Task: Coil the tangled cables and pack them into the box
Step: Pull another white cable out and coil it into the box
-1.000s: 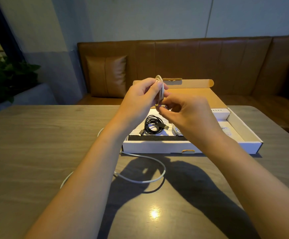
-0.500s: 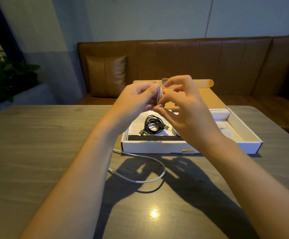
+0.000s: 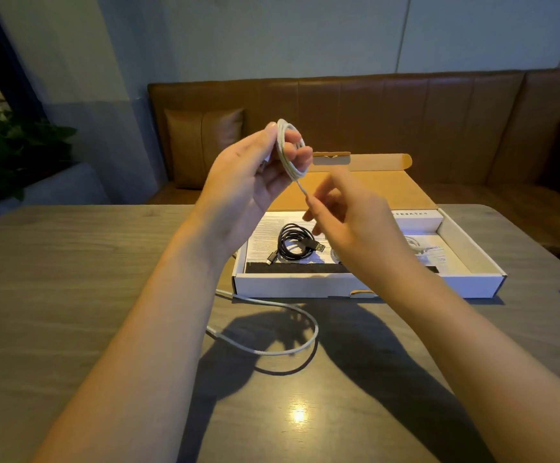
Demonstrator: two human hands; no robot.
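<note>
Now the right hand (image 3: 348,225) has dropped lower, pinching the white cable (image 3: 290,152) just under its loops. Before, it was up beside them. Left hand (image 3: 255,175) still holds the loops above the box (image 3: 305,285). More white cable lies on the table (image 3: 71,295). A black cable (image 3: 295,242) sits in the box.
</note>
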